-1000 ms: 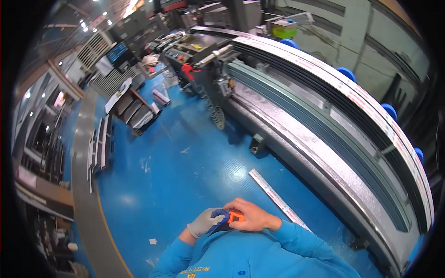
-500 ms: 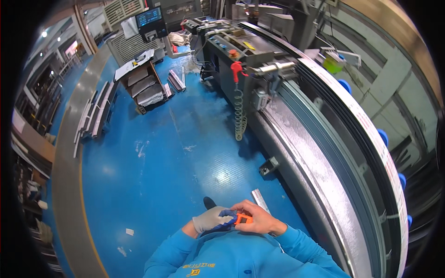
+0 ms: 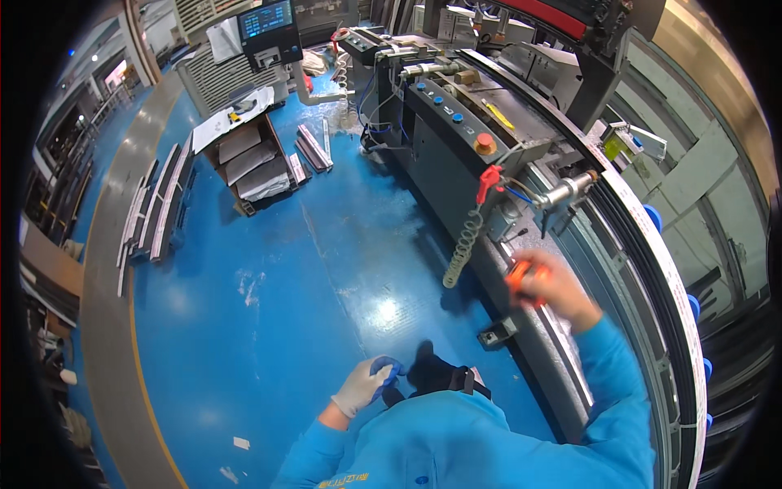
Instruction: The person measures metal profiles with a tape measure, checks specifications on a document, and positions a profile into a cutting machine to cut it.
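right hand (image 3: pixel 547 287) clenched round orange tool (image 3: pixel 519 277), out to the right over the grey machine bed (image 3: pixel 570 359); gloved left hand (image 3: pixel 364 386) curled at waist, contents unclear; right nearer

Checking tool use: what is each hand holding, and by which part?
Right hand grips a small orange tool around its body; the exact part is blurred. Gloved left hand holds something blue, unclear.

The right hand (image 3: pixel 547 287) grips an orange tool (image 3: pixel 521 279) over the grey machine (image 3: pixel 489 163); the gloved left hand (image 3: pixel 362 387) hangs above the blue floor (image 3: pixel 269 310).
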A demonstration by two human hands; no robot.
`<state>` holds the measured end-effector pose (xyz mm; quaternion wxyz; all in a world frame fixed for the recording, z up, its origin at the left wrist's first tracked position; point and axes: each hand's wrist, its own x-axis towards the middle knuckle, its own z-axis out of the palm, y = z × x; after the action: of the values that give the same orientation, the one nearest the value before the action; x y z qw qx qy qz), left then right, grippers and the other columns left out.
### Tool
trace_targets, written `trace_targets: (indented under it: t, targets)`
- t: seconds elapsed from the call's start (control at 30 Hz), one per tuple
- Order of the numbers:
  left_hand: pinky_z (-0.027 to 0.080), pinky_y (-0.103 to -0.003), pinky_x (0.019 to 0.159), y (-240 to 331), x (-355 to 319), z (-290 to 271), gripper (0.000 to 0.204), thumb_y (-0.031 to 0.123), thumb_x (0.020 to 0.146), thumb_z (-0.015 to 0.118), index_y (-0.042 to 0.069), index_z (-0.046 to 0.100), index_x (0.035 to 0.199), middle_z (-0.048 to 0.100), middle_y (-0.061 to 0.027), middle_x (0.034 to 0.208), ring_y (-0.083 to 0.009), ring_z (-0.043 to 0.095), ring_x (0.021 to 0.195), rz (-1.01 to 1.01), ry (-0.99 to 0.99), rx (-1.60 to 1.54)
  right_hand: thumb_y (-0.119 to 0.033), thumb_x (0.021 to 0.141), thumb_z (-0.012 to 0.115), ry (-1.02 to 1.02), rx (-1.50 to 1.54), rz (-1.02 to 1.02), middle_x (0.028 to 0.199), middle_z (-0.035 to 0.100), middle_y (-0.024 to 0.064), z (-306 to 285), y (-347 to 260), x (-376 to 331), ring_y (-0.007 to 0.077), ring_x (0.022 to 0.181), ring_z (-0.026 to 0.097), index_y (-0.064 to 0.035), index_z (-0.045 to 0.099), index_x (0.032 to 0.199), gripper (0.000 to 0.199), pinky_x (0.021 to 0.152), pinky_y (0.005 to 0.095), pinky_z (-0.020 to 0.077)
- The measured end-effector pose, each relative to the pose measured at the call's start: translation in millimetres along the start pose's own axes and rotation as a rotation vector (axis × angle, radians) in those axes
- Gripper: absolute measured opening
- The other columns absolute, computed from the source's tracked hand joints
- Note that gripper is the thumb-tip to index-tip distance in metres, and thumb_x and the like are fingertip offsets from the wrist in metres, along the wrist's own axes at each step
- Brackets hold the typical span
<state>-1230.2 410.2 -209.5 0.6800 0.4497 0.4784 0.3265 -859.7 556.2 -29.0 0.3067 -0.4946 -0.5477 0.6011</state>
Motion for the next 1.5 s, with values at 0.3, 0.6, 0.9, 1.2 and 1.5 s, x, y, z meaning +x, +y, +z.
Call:
trace_targets:
  t: [0.3,0.6,0.9,1.2,1.5]
  targets:
    - [0.055,-0.032,0.085,70.7,100.9,-128.2,0.028,0.019,0.102,0.058,-0.003,0.070,0.112,0.075,-0.0117,0.108,-0.0197,0.067,0.086,-0.056,0.314,-0.029,-0.028,0.084,0.077,0.334,-0.841,-0.258,0.114,0.069,0.0163,-195.8,-111.9,288.5,0.0262,0.090,0.069,-0.0042,0.062,0.135,0.059,0.080,0.0361,0.0571]
    - [0.053,-0.030,0.081,126.2,224.2,-253.9,0.025,0.016,0.099,0.058,-0.003,0.070,0.111,0.074,-0.0079,0.103,-0.0177,0.063,0.084,-0.050,0.568,0.171,-0.034,0.078,0.076,0.372,-1.279,0.103,0.101,0.071,0.0171,-325.5,-74.8,513.6,0.0309,0.087,0.068,-0.0031,0.066,0.127,0.059,0.074,0.0421,0.0573]
    - [0.047,-0.033,0.078,188.5,399.7,-398.3,0.030,0.030,0.098,0.061,0.004,0.070,0.109,0.071,-0.0055,0.093,-0.0211,0.058,0.081,-0.119,0.364,0.359,-0.017,0.080,0.077,0.251,-1.138,0.259,0.111,0.068,0.0195,-344.8,-55.8,564.3,0.0301,0.090,0.066,0.0028,0.065,0.125,0.051,0.078,0.0386,0.0568]
    - [0.053,-0.046,0.087,351.0,599.1,-511.2,0.041,0.042,0.097,0.062,0.006,0.068,0.115,0.076,-0.0136,0.103,-0.0350,0.070,0.093,0.188,-0.079,0.516,-0.014,0.090,0.063,0.423,-1.347,-0.204,0.087,0.061,0.0111,-407.4,-109.9,615.5,0.0244,0.081,0.056,-0.0002,0.061,0.112,0.026,0.078,0.0374,0.0468]
    - [0.054,-0.045,0.088,403.0,695.5,-566.2,0.039,0.040,0.095,0.064,0.007,0.072,0.115,0.077,-0.0110,0.101,-0.0337,0.071,0.093,0.307,-0.170,0.541,-0.005,0.089,0.052,0.048,-1.084,-0.575,0.084,0.057,0.0111,32.1,-303.8,867.7,0.0244,0.072,0.050,0.0003,0.063,0.101,0.017,0.069,0.0353,0.0410]
